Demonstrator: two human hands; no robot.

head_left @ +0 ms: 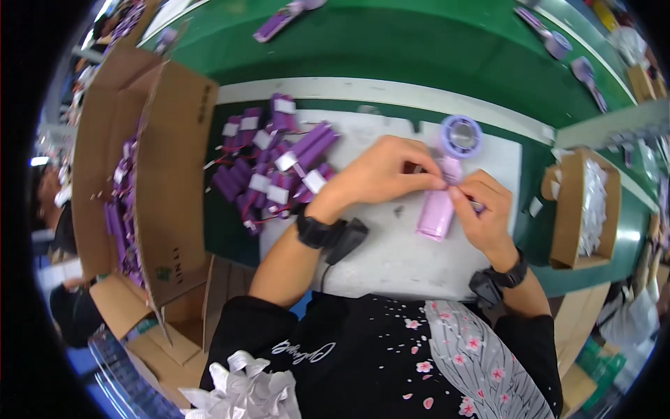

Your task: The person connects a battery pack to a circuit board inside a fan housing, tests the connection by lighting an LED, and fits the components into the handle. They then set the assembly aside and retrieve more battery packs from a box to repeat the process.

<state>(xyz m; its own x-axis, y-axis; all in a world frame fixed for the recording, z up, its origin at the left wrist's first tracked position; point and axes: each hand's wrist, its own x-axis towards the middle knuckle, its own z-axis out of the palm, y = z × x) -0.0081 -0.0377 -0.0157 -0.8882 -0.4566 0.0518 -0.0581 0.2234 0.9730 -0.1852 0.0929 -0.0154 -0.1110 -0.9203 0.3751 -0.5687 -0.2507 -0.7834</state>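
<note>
A pink handheld device (436, 215), shaped like a small fan with a round lilac head, lies on a white work board (380, 258), its head pointing away from me. Over its neck, my left hand (391, 171) is closed in a pinch, thumb and forefinger together. My right hand (487, 209) pinches at the same spot from the other side, its fingertips almost meeting the left ones. Whatever sits between the fingertips is too small to make out. A small dark piece shows under the curled fingers of my right hand. Both wrists wear black bands.
Left of the board lies a heap of purple battery packs (307, 150) with white labels and red wires. A tall cardboard box (174, 188) with more packs stands beyond it. At right, a small carton (567, 216) holds clear plastic pieces. Similar purple devices (279, 22) lie on the green belt.
</note>
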